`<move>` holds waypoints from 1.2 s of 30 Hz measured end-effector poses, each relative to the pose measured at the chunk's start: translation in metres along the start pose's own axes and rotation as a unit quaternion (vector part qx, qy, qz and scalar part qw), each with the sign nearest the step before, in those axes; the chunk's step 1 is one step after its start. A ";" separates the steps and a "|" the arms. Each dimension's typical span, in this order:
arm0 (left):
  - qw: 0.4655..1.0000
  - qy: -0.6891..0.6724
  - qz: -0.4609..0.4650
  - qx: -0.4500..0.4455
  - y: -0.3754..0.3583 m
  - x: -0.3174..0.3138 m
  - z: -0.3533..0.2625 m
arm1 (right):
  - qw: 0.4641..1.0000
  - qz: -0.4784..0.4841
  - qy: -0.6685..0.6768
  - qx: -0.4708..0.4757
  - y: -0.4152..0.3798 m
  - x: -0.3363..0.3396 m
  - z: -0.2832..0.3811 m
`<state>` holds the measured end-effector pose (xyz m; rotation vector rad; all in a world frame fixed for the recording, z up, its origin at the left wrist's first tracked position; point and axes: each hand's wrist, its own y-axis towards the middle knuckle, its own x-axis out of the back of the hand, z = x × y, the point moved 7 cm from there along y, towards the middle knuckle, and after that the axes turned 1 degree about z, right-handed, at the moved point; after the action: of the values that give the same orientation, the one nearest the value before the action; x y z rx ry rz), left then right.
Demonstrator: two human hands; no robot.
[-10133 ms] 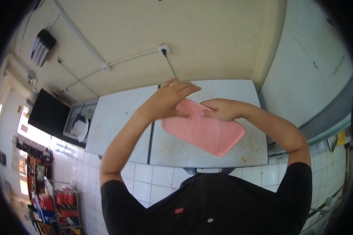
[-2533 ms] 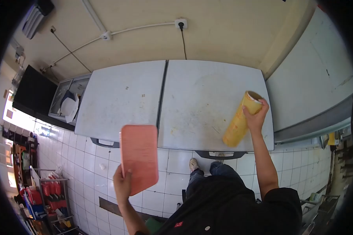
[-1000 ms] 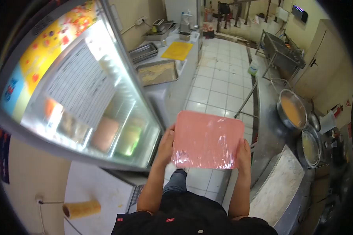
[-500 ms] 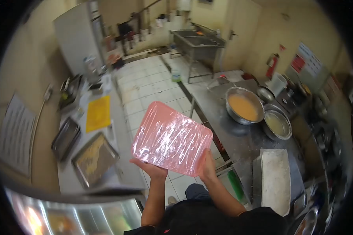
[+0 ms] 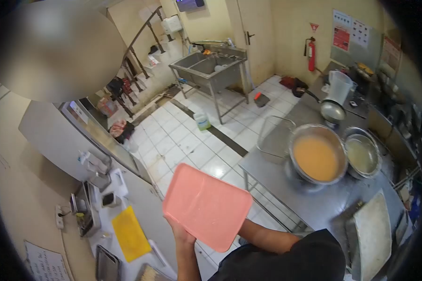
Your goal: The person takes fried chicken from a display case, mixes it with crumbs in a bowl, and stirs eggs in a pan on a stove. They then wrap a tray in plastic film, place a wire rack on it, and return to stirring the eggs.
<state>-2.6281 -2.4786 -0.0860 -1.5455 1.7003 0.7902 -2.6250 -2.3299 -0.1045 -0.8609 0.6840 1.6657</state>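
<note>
A pink rectangular tray [image 5: 208, 206] is tilted in front of me over the tiled floor, its flat inner face turned up toward me. A faint crease and a few small glints show on its surface. My left hand [image 5: 179, 231] is closed on the lower left edge, its fingers going out of sight under the tray. At the lower right, my right hand [image 5: 244, 225] reaches beneath the tray and holds it there; its fingers are hidden behind the tray.
On the steel table [image 5: 279, 187] to the right stand a large bowl of orange liquid [image 5: 316, 158], a bowl of pale liquid [image 5: 361, 157], a pan [image 5: 333, 111] and a whitish tray [image 5: 373, 234]. A yellow board [image 5: 130, 233] lies on the left counter. A steel sink [image 5: 206, 65] stands farther back.
My view has swung up and left. The pink tray has turned, losing its bright wrinkled shine. My right hand has gone from the tray's right edge to mostly hidden underneath.
</note>
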 end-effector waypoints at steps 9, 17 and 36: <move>0.978 0.111 -0.169 -0.056 0.160 0.075 -0.051 | 0.978 0.138 0.067 -0.143 0.211 -0.065 -0.040; 0.999 0.001 -0.039 -0.012 0.360 0.079 -0.061 | 0.985 0.116 0.007 -0.129 0.333 -0.024 -0.015; 0.926 0.193 0.132 0.295 0.691 -0.045 0.225 | 0.334 -0.890 0.060 0.304 0.080 0.391 0.034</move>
<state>-3.2920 -2.1982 -0.1881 -1.1017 2.2039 0.0508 -2.7678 -2.1075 -0.4050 -0.5272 0.0404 -0.7416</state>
